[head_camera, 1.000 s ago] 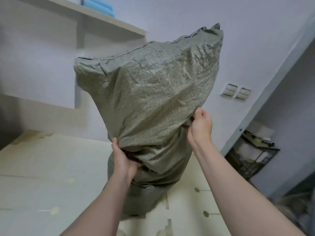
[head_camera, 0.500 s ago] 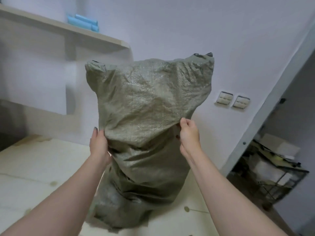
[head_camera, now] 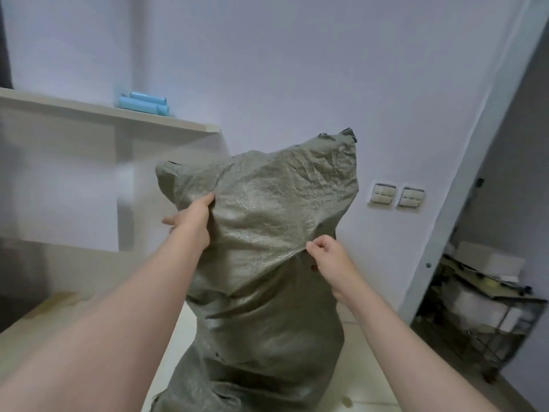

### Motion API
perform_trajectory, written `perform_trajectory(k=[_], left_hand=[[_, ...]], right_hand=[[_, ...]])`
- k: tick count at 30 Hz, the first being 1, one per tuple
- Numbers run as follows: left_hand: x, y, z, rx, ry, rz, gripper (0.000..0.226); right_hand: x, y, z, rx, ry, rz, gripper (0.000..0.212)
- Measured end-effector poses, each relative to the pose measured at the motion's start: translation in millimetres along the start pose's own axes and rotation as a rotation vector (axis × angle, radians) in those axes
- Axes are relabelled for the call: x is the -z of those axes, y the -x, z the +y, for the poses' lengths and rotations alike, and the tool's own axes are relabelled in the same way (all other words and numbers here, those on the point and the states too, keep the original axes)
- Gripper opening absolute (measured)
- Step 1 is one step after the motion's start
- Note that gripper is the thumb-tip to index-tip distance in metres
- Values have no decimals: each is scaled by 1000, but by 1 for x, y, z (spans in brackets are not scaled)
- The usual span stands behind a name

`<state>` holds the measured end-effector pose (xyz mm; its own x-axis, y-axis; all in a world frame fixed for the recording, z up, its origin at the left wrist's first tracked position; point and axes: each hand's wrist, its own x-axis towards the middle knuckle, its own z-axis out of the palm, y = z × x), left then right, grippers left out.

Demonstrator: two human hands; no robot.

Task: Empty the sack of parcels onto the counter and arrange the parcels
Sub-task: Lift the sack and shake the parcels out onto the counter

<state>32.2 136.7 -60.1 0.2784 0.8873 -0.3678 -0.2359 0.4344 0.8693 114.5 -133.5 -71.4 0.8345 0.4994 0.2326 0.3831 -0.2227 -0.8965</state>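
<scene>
Standing bottom-up on the pale tabletop (head_camera: 368, 373), the woven green sack (head_camera: 267, 233) is mid-emptying, left grip (head_camera: 193, 223) clutching a fold up high, right grip (head_camera: 328, 257) pinching fabric lower; next, I reckon, lift it clear so the unseen parcels spill out.

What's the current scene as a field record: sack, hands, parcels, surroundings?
sack: grey-green woven sack standing on the counter, closed end up, upper part slack
left hand: left hand grips fabric near the upper left corner
right hand: right hand pinches a fold on the right side
parcels: none visible outside the sack
background: shelf with blue rolls; wall switches; wire rack at right
</scene>
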Motion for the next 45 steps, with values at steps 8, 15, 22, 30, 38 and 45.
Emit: perform_trajectory(k=[8,15,22,30,38,45], left_hand=[[-15,39,4,-323,-169,51,21],[8,53,16,-488,-156,82,17],[40,59,25,-480,57,28,18],[66,49,63,-208,13,-127,79],[58,82,70,-208,243,-307,58],[34,108,100,-360,291,-370,51]], right_hand=[[-1,0,3,16,-2,20,19],[15,-25,-40,-86,11,517,67],[18,-52,-83,-129,-267,289,123],[13,-47,-109,-44,-465,253,29],[20,-40,-139,203,-697,340,24],[52,-48,-169,254,-645,331,26]])
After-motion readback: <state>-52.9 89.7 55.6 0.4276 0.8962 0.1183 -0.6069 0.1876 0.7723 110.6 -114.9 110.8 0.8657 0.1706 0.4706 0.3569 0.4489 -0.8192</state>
